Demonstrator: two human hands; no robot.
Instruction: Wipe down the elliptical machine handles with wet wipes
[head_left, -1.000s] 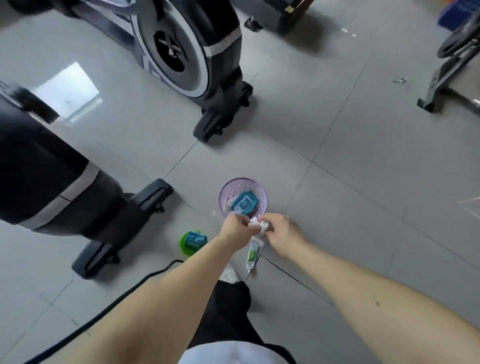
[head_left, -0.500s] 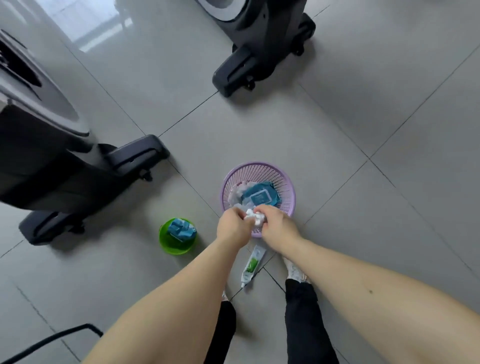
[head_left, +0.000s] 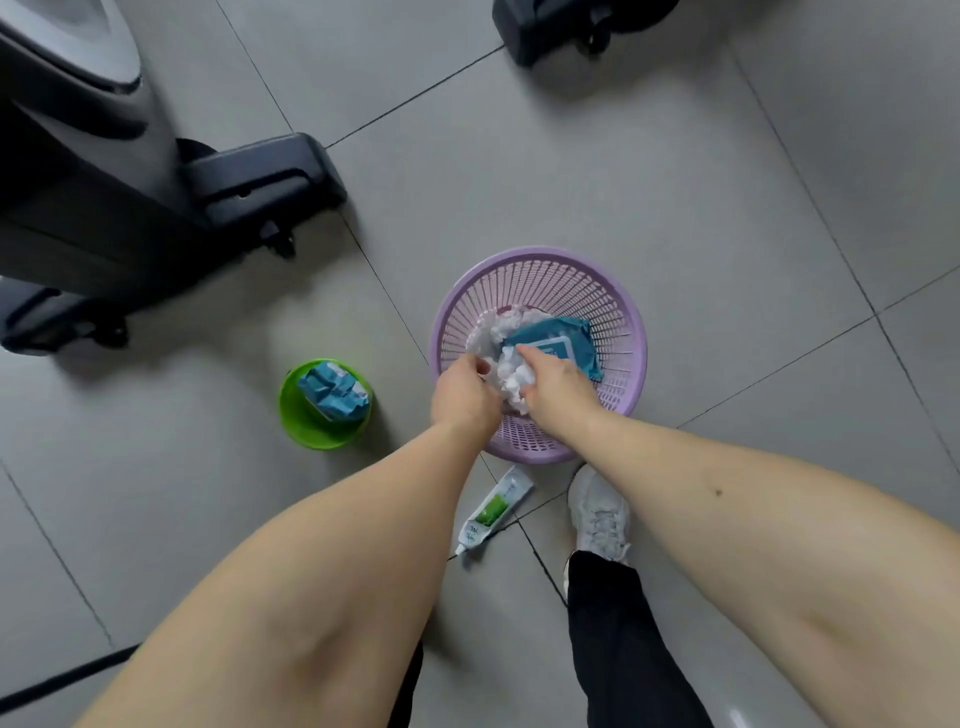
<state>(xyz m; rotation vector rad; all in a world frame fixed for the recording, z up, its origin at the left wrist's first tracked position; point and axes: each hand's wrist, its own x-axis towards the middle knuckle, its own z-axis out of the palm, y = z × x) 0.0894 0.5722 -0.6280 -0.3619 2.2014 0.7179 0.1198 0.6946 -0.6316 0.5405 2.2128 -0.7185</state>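
Wet wipe (head_left: 514, 382) held over purple basket (head_left: 540, 255), green tub (head_left: 291, 415) beside

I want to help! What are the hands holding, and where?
A crumpled white wet wipe: the left hand pinches its left side, the right hand its right side, above the purple plastic basket.

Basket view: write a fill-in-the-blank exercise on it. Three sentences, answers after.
1. The right hand grips a crumpled white wipe over the ____ basket.
2. The pot left of the basket is ____.
3. The tube lies on the floor beside a white ____.

Missing words: purple; green; shoe.
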